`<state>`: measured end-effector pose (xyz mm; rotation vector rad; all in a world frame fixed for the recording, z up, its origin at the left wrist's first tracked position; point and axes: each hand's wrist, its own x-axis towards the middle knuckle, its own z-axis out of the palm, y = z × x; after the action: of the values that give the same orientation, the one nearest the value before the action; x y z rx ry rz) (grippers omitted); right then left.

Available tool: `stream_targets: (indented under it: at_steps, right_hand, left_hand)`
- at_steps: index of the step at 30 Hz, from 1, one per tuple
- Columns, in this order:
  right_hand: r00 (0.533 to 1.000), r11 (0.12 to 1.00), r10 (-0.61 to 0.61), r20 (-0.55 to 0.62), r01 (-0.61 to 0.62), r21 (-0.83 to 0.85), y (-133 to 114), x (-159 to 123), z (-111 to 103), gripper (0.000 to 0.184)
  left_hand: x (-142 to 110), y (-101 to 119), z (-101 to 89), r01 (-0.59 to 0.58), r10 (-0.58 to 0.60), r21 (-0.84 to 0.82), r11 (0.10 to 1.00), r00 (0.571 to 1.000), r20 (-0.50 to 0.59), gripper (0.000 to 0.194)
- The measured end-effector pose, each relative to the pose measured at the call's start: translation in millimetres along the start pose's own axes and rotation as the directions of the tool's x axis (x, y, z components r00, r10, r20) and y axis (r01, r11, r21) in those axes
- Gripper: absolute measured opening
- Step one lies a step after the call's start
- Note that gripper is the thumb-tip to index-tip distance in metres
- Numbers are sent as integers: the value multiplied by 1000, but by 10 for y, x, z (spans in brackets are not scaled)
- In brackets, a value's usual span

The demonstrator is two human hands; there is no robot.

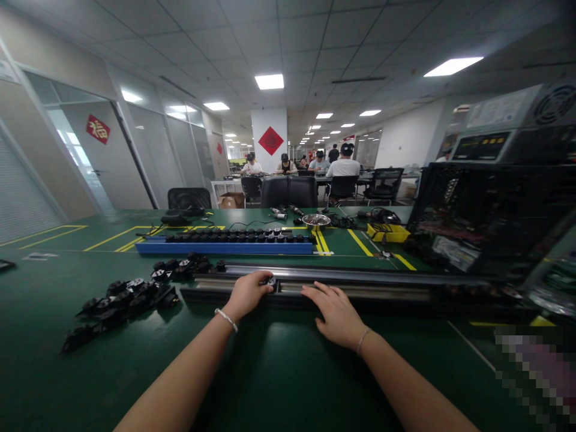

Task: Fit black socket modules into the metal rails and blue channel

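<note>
At twelve o'clock, a small black part (271, 282) is seated on a long rail (360, 293), and it is pinched from its left side by the thumb and fingers of the left hand (246, 295); by this grip, it is probably kept straight in the channel. By the right hand (338, 315) nothing is grasped: its grip is released, the fingers are spread, and the fingertips appear to be laid on the rail, perhaps so that it is steadied. The rail is laid crosswise on the tabletop (270, 384), from about ten to two o'clock, so both hands are easily admitted. At ten o'clock, a loose pile of black parts (130, 297) is placed within reach of the left hand. Beyond the rail, towards eleven o'clock, similar parts are lined up along a blue bar (216, 247), seemingly for good order.
</note>
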<state>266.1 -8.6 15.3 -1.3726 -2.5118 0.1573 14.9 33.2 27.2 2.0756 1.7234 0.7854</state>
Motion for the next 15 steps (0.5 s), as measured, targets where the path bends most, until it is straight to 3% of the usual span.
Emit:
stream_targets:
  at_steps: [8, 15]
  right_hand:
    - [1000, 1000, -7, -11, 7, 0, 3, -5, 2, 71]
    - [1000, 1000, -4, -8, 4, 1, 4, -4, -2, 72]
  left_hand:
    - [-33, -220, -193, -34, 36, 102, 994, 999, -17, 36]
    - [-67, -379, -412, 41, -41, 178, 983, 999, -4, 36]
